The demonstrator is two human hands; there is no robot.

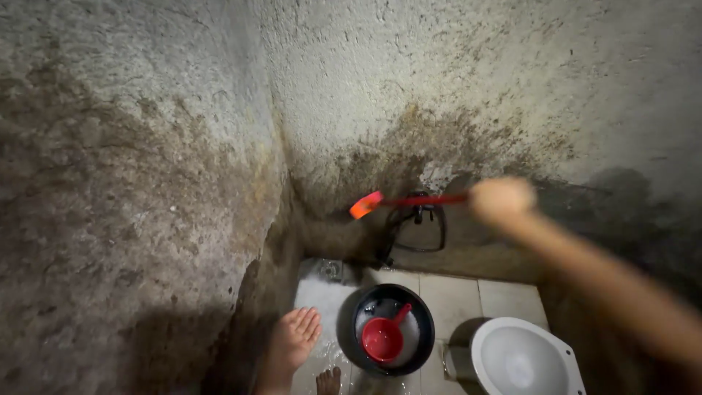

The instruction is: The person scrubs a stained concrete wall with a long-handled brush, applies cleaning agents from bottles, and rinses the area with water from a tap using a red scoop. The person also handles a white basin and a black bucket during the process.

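Clearly the right hand (502,200), fingers clamped on a red brush (398,201), scrubs the wall (468,88) at one o'clock; heavy stains remain. Left hand (295,338) hangs free, fingers apart.

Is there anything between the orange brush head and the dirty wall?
Nothing visible. The right hand holds the red-handled brush up near the stained wall, and the brush's orange head points at the corner. Whether it touches the wall is unclear.

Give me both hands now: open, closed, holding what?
Left hand: open, fingers spread, empty, beside the black bucket.
Right hand: closed on the red brush, held out toward the wall.
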